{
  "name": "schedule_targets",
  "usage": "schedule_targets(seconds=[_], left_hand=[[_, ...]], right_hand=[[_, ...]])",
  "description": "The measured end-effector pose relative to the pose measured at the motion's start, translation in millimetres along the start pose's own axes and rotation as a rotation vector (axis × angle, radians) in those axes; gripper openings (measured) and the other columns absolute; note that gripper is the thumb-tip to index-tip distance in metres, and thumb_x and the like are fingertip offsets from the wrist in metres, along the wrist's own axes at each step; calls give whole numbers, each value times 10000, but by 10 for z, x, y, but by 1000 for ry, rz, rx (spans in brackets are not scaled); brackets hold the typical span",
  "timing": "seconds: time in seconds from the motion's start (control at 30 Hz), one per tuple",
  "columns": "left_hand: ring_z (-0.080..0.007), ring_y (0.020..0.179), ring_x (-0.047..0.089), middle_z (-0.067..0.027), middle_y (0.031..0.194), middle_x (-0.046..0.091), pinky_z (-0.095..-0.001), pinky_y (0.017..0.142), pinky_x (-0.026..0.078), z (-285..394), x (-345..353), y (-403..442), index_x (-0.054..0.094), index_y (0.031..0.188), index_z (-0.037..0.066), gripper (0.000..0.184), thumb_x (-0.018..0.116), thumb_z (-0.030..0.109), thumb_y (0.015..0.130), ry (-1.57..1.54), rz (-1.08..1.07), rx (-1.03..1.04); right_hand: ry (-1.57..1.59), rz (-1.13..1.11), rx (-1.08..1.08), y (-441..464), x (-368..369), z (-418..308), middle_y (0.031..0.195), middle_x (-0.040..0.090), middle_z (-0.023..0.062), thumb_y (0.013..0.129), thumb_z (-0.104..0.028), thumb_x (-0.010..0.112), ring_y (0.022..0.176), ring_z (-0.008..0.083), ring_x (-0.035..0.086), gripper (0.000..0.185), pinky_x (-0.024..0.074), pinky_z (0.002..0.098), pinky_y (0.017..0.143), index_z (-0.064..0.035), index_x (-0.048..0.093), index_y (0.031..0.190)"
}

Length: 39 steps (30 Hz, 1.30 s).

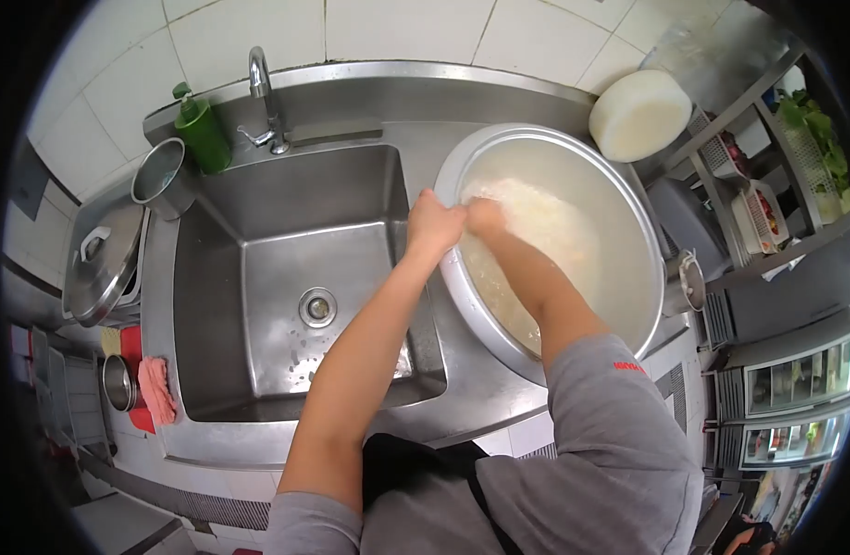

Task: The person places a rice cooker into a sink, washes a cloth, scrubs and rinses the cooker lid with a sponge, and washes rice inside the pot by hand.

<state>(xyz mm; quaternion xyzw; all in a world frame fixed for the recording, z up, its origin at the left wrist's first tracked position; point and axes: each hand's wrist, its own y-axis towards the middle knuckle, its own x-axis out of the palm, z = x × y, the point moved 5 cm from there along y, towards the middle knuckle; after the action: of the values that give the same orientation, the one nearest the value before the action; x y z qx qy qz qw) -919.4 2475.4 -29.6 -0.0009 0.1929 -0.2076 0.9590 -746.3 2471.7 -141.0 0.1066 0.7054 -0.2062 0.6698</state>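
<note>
Head view, nearest first: my grey sleeves (591, 388) and black apron (415, 472) are by the counter's (494, 402) front edge. Both my arms reach over it to the bowl (628, 264), which stands on the counter's right part, beside the sink's (295, 194) right edge. My left hand (434, 227) is curled round the bowl's left rim and grips it. My right hand (484, 215) is just beside, inside the bowl at the cloudy liquid (545, 222); its fingers are hidden, so I cannot tell how far they are spread or whether they grasp anything.

I judge this goes best with a firm left grip, so the bowl cannot slide toward the sink, and slow, low strokes from the right hand. Liquid lies against the bowl's left side while its right side is bare, so the left rim is where I'd watch for slopping.

Farther off, the tap (260, 79) rises at the counter's back edge, a bottle (201, 134) near its back left corner, a tub (640, 116) near its back right.
</note>
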Motion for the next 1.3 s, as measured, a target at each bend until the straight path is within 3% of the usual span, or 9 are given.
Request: schedule_targets(seconds=[0.17,0.33,0.53,0.6,0.8,0.87,1.03,1.13,1.3], left_hand=[[-334,845,568,-242,876,572,-367,732,438,-56,69,103,512,879,-76,377,599,182,618,7,-28,-15],[-311,807,579,-211,867,579,-353,706,447,-23,6,47,515,878,-69,357,596,172,627,-1,7,-37],[-356,874,568,-256,910,572,-373,781,439,-97,69,97,510,939,-92,410,573,190,647,-1,-10,-37],[-353,862,571,-253,897,574,-371,774,439,-105,63,127,514,929,-92,405,573,189,644,20,12,-16],[-345,801,576,-236,835,579,-363,728,437,-93,57,-11,525,848,-76,347,574,188,627,-85,29,-62],[-317,747,574,-214,786,576,-358,698,437,-254,103,31,509,790,-56,298,577,184,627,-171,29,-45],[-210,717,541,-147,779,561,-325,626,430,-423,33,-398,466,841,-36,264,579,127,667,-413,36,37],[-169,792,525,-98,891,549,-291,721,424,-250,-43,-1230,419,1020,-25,344,589,67,735,-366,125,14],[-169,777,544,-81,960,522,-278,599,465,-340,101,-1711,390,1077,11,433,631,188,764,-835,-419,-231]], right_hand=[[-162,342,-83,-202,81,206,973,587,119,790,-384,436,890,267,553,405,422,381,796,-64,599,978],[1036,-226,-76,-1185,413,-110,1171,463,148,855,-268,390,1072,266,433,395,321,375,938,-33,454,1166],[-116,-78,-909,-2048,-121,-274,1245,367,210,782,-224,428,1186,328,288,481,194,381,1013,2,387,1206],[438,-268,-681,-1888,-290,-362,1221,374,228,786,-243,425,1178,351,291,466,170,441,1012,8,412,1179],[-318,-59,-420,-1525,156,-373,1108,472,223,775,-252,447,1111,333,393,409,152,464,1011,6,514,1084],[4,-358,-296,-1060,392,-297,1091,497,207,774,-243,459,1053,321,457,349,216,455,993,-10,570,1009],[102,241,139,264,615,-72,1151,489,156,796,-297,441,1048,304,476,348,345,456,913,-85,579,1034],[68,63,75,343,148,112,1111,526,166,806,-242,425,1038,289,499,347,393,394,854,-38,554,1056],[296,123,337,344,62,301,1202,446,189,786,-286,428,1078,298,461,492,336,421,923,-6,426,1190]])
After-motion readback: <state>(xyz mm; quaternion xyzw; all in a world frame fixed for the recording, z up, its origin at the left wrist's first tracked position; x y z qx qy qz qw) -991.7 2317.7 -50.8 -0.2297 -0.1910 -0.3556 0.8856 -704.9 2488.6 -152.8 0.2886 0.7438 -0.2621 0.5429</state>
